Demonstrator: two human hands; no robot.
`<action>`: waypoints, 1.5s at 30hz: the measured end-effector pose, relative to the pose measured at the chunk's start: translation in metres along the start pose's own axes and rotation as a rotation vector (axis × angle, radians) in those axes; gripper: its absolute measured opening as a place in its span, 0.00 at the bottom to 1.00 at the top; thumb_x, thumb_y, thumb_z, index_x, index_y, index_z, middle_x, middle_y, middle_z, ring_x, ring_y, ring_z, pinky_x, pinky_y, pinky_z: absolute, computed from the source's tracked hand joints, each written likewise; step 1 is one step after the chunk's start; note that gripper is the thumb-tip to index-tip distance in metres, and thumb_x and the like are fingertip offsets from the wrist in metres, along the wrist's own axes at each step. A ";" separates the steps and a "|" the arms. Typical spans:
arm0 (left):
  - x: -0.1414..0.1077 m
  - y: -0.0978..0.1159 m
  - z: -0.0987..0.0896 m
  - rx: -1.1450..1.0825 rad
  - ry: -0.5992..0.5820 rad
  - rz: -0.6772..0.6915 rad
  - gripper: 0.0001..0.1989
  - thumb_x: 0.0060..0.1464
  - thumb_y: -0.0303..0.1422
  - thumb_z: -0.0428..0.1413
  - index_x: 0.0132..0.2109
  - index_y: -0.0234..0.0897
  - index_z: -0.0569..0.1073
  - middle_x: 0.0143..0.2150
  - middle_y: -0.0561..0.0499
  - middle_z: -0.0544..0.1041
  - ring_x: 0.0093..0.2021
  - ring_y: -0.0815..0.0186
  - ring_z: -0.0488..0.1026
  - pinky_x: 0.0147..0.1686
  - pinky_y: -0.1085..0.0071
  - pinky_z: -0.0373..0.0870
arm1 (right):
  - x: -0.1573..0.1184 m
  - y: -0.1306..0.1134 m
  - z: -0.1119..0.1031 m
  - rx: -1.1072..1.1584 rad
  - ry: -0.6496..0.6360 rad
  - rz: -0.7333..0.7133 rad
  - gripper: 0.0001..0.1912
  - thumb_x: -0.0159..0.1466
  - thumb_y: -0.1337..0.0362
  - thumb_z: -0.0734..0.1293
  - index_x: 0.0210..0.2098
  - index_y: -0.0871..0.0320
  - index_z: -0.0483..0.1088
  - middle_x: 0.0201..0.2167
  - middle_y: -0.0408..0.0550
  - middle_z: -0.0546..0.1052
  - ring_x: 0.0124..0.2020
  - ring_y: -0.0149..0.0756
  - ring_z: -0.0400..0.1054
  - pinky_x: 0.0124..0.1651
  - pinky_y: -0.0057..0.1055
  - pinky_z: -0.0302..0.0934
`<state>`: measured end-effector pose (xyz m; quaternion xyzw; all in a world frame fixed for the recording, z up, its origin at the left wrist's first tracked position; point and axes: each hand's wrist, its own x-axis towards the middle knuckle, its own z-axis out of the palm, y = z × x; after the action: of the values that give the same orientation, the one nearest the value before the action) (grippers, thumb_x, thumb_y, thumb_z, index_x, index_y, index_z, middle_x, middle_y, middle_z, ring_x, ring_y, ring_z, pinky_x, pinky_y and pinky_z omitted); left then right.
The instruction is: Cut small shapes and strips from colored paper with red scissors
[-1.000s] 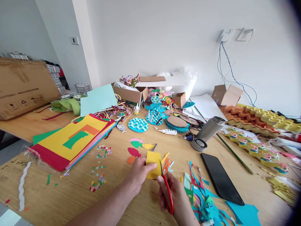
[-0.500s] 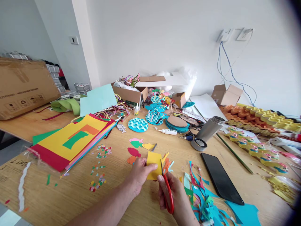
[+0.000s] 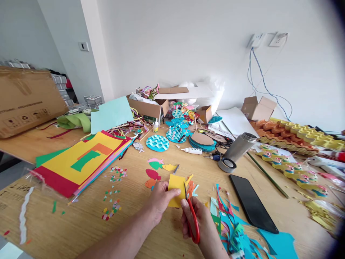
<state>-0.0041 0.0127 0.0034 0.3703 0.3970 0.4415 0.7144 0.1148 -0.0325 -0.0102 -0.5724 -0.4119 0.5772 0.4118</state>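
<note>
The yellow paper [image 3: 176,180] is above the counter [image 3: 129,190], near the paper fish [image 3: 153,175]. It looks light, flat and easily creased, best pinched by its left edge, away from the blades. The left hand [image 3: 161,201] has its grip pinched there; the right hand's [image 3: 202,216] grasps the red-handled scissors [image 3: 196,221], blades at the paper's right edge. Farther out, the carton [image 3: 29,93] bears handling symbols and blurred, unreadable print; no brand can be made out.

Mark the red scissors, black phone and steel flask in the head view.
Red scissors [image 3: 195,230]: head view, on the handle loop's rim.
Black phone [image 3: 253,203]: head view, middle of its dark face.
Steel flask [image 3: 239,148]: head view, on its metal side.
</note>
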 end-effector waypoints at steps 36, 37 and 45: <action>-0.004 0.003 0.003 0.045 -0.045 -0.023 0.07 0.40 0.34 0.60 0.25 0.33 0.74 0.22 0.52 0.74 0.23 0.68 0.65 0.26 0.72 0.58 | 0.001 -0.002 -0.001 -0.003 0.039 0.003 0.30 0.49 0.35 0.63 0.29 0.57 0.58 0.12 0.35 0.67 0.06 0.24 0.58 0.09 0.19 0.49; -0.004 0.003 0.003 0.049 -0.047 -0.021 0.07 0.40 0.34 0.60 0.25 0.33 0.74 0.22 0.52 0.74 0.23 0.68 0.65 0.26 0.72 0.58 | 0.001 -0.003 0.000 0.000 0.040 0.003 0.30 0.49 0.35 0.63 0.29 0.57 0.58 0.13 0.35 0.67 0.06 0.24 0.58 0.09 0.19 0.49; -0.004 0.003 0.003 0.065 -0.056 -0.011 0.06 0.41 0.33 0.59 0.24 0.33 0.74 0.22 0.52 0.75 0.24 0.68 0.66 0.28 0.72 0.59 | 0.001 -0.005 0.000 -0.006 0.042 0.018 0.30 0.48 0.35 0.65 0.29 0.56 0.57 0.11 0.33 0.66 0.06 0.23 0.57 0.08 0.19 0.48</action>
<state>-0.0035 0.0098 0.0078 0.4031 0.3931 0.4140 0.7153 0.1147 -0.0302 -0.0060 -0.5894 -0.3997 0.5676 0.4132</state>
